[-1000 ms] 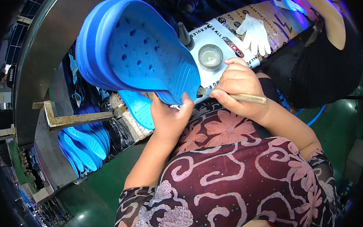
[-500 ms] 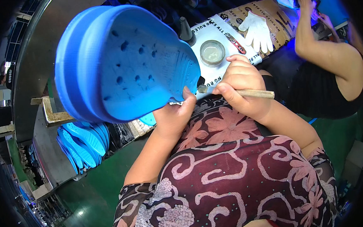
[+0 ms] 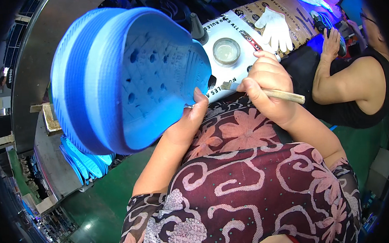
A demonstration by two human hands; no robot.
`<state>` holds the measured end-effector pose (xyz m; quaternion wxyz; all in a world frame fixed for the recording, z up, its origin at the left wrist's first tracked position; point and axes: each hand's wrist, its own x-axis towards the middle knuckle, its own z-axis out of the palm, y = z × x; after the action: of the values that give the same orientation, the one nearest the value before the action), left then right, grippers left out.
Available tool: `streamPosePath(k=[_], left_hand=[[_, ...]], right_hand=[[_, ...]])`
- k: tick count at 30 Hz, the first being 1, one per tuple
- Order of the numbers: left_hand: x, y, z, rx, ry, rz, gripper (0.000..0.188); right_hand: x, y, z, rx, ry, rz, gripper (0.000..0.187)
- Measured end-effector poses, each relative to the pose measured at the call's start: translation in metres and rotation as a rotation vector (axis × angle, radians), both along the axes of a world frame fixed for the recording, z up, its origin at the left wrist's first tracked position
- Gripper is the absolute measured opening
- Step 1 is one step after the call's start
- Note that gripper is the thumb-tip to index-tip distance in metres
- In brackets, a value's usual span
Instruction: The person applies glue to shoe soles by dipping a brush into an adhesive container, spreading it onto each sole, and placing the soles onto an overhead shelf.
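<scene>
A thick blue foam shoe sole (image 3: 156,75) fills the left of the view. It has a raised rim, ribbed bands along its side and several small round holes in its face. My left hand (image 3: 186,122) grips it by its narrow end, thumb on the rim; the other fingers are hidden underneath. In my right hand (image 3: 270,83) is a brush (image 3: 286,95) with a pale wooden handle. Its bristles stand a little to the right of the sole's narrow end, apart from it. Beyond my right hand, a glass dish (image 3: 226,52) of cloudy liquid sits on the white sheet (image 3: 218,71).
Past the dish lie a red knife (image 3: 250,41) and a white glove (image 3: 274,29) on brown printed paper. A dark cone-shaped bottle (image 3: 197,28) stands behind. Blue foam pieces (image 3: 83,159) are stacked at the left. A co-worker (image 3: 352,80) sits at the right, hands on a dark object.
The sole has tilted, showing more of its banded side, and its wide end has come lower. The brush has drawn away to the right from the sole's edge. The co-worker has leaned into view.
</scene>
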<state>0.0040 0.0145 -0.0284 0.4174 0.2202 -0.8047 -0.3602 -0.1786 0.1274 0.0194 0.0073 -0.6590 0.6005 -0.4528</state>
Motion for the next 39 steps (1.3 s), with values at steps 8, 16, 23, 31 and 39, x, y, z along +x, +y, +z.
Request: streamPosePath(k=[8,16,23,31,39], left_hand=[[-0.015,-0.014,0.067,0.254,0.029,0.034,0.042],[-0.053,-0.01,0.15,1.004,-0.15,-0.749,0.08],[-0.324,-0.054,0.238,1.166,0.09,-0.944,0.037],[-0.336,0.005,0.243,1.148,0.298,-0.713,0.033],[-0.025,-0.073,0.006,0.196,-0.635,0.171,0.038]], right_hand=[[-0.033,0.013,0.001,-0.157,-0.214,-0.168,0.019],[-0.053,0.053,-0.011,-0.118,-0.281,-0.276,0.021],[-0.075,0.078,-0.017,-0.103,-0.33,-0.394,0.024],[-0.098,0.084,-0.039,-0.083,-0.429,-0.433,0.028],[-0.086,0.061,-0.054,-0.045,-0.525,-0.307,0.028]])
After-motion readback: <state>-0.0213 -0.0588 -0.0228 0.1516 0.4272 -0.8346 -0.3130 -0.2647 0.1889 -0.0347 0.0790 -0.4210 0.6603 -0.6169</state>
